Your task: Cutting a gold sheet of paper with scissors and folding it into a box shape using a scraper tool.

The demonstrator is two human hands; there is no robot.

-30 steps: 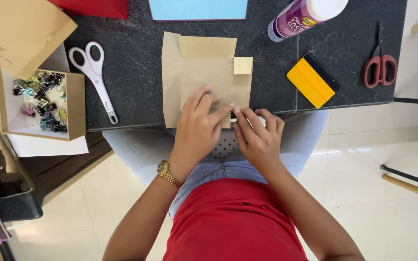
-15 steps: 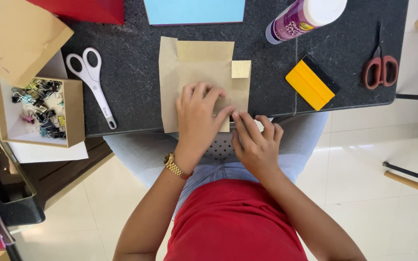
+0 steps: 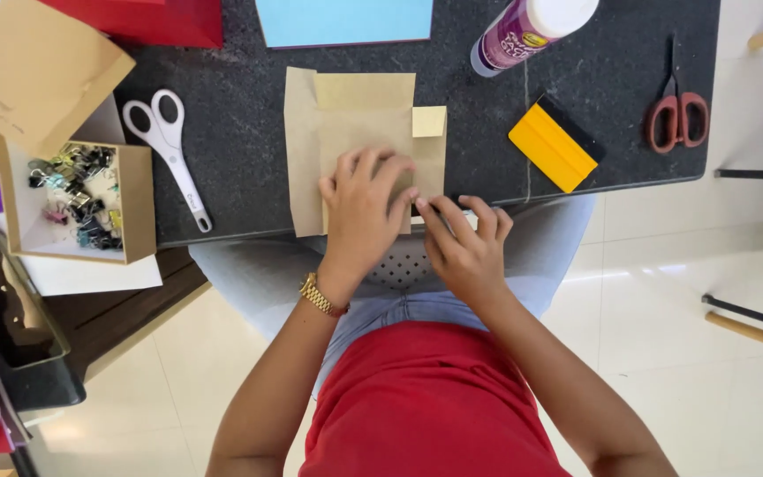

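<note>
A folded piece of brown kraft paper [image 3: 359,115] lies on the dark speckled table [image 3: 240,124], its flaps turned inward. My left hand [image 3: 362,212] lies flat on the lower part of the paper, fingers spread, pressing it down; a gold watch sits on that wrist. My right hand [image 3: 465,243] is at the paper's lower right corner by the table's front edge, fingertips pinching the edge of the fold. What lies under the palms is hidden.
White scissors [image 3: 169,150] lie left of the paper, beside an open cardboard box of binder clips [image 3: 81,199]. A yellow scraper [image 3: 554,146], red-handled scissors [image 3: 677,110] and a purple glue bottle [image 3: 523,31] are to the right. Blue paper [image 3: 342,19] and a red sheet [image 3: 156,18] lie at the back.
My left hand has slid up onto the paper and flattened. My right hand has shifted slightly right along the lower edge. The paper stays in place.
</note>
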